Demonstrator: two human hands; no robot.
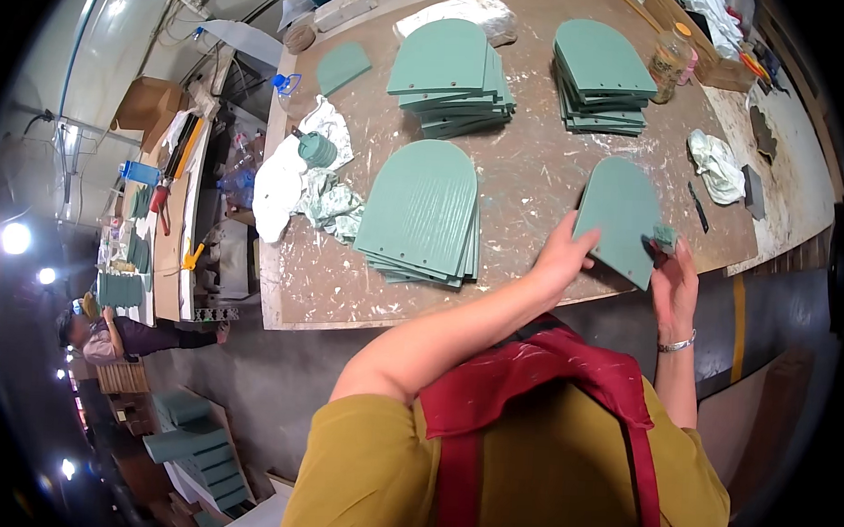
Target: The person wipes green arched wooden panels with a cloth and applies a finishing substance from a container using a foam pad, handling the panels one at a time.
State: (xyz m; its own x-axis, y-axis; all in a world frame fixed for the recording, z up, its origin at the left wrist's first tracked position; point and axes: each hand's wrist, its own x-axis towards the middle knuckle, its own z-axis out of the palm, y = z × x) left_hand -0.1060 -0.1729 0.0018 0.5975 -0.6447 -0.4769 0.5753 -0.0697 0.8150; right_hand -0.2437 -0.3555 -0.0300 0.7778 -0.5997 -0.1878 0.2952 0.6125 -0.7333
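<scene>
Near the table's front edge, my left hand (564, 254) grips a green round-topped panel (619, 215) by its left edge, thumb on its face. The panel has small holes along its straight lower edge. My right hand (674, 286) is at the panel's lower right corner, fingers closed round a small green sponge-like block (664, 238). A stack of similar panels (419, 208) lies to the left of my left forearm; the top one has a streaked, wet-looking sheen. Two more stacks of panels, one at centre back (440, 60) and one at right back (601, 61), stand farther off.
On the worktable (528, 165), a green paint tub (316, 150) sits among stained white rags (280, 189). A single panel (342, 67) lies at the far left. At right are a glass jar (671, 63), a white cloth (716, 167) and a dark strip (698, 206). Another person (140, 337) stands left.
</scene>
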